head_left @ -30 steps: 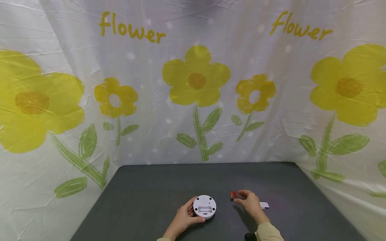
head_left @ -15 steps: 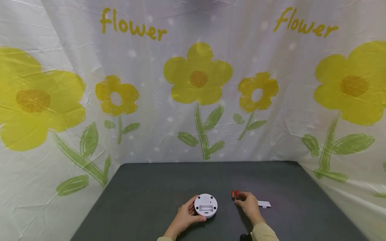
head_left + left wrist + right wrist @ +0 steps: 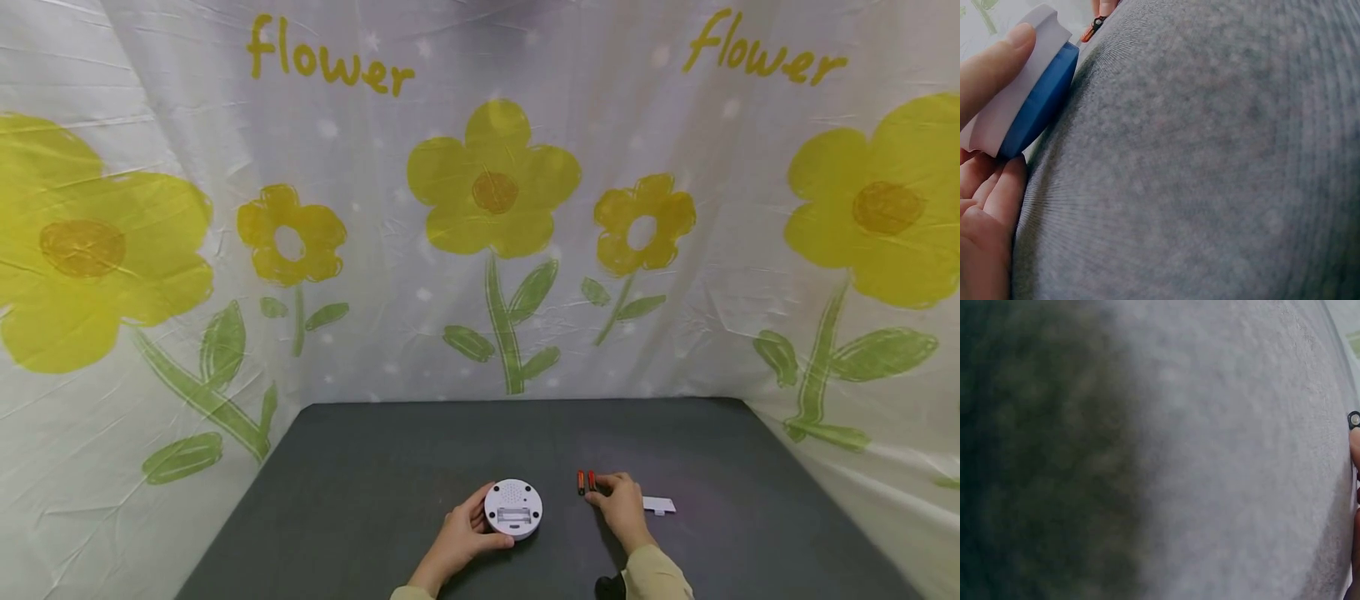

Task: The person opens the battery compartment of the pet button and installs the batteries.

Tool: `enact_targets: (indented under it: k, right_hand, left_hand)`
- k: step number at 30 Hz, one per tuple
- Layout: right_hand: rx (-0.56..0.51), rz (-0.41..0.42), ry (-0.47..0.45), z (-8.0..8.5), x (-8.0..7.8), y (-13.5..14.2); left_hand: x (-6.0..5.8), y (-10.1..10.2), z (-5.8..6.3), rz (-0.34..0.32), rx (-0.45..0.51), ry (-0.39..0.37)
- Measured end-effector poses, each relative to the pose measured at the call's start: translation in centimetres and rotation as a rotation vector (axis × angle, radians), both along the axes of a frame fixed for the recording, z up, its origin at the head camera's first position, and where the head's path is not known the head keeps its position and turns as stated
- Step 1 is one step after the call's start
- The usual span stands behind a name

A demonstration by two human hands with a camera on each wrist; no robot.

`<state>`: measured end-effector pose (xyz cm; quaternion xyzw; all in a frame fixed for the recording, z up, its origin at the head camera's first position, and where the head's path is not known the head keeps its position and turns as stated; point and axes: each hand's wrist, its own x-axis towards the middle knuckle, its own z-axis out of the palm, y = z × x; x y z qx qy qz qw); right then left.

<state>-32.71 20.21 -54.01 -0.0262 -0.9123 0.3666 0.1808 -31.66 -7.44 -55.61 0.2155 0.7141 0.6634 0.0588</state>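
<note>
My left hand (image 3: pixel 467 533) grips a round white device (image 3: pixel 513 498), thumb at its near edge and fingers round its left side. The device lies bottom up, with an open battery compartment and several dark feet facing upward. In the left wrist view its blue side (image 3: pixel 1041 100) shows below the white base. To the right, my right hand (image 3: pixel 621 504) pinches a red battery (image 3: pixel 592 480) between thumb and fingers. A second battery (image 3: pixel 581 482), orange-red with a dark end, lies just left of it. Only the edge of the right-hand fingers (image 3: pixel 1356 447) shows in the right wrist view.
A small white battery cover (image 3: pixel 660 505) with a tab lies on the dark grey table (image 3: pixel 390 467), right of my right hand. A white curtain with yellow flowers (image 3: pixel 495 192) hangs behind the table and along both sides.
The head view has shifted slightly. My right hand has moved a little left relative to the cover, now more exposed, and stays at the right battery. My left hand keeps hold of the device.
</note>
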Motion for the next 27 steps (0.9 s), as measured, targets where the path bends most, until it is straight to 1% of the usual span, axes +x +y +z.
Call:
enact_targets:
  k: [4, 7, 13, 15, 18, 22, 27]
  right_hand:
    - [-0.005, -0.004, 0.002, 0.1, 0.0, 0.1]
    - [-0.009, -0.007, 0.011, 0.1, 0.0, 0.1]
    - [-0.016, -0.026, 0.044, 0.0, 0.1, 0.1]
    - [-0.023, -0.041, 0.061, 0.0, 0.0, 0.0]
    - [-0.050, -0.075, 0.057, 0.2, 0.1, 0.0]
    - [-0.095, -0.119, 0.024, 0.4, 0.2, 0.1]
    - [-0.201, -0.149, 0.006, 0.5, 0.4, 0.2]
  left_hand:
    - [-0.1, 0.0, -0.1, -0.003, -0.002, 0.008]
    - [0.0, 0.0, 0.1, -0.008, -0.004, 0.015]
    - [0.9, 0.0, 1.7, -0.019, 0.010, -0.002]
    - [1.0, 0.0, 1.9, -0.023, 0.023, -0.009]
    - [0.7, 0.0, 1.4, -0.022, 0.031, -0.007]
    - [0.3, 0.0, 0.4, -0.014, 0.024, -0.001]
    - [0.1, -0.1, 0.0, -0.010, 0.019, -0.016]
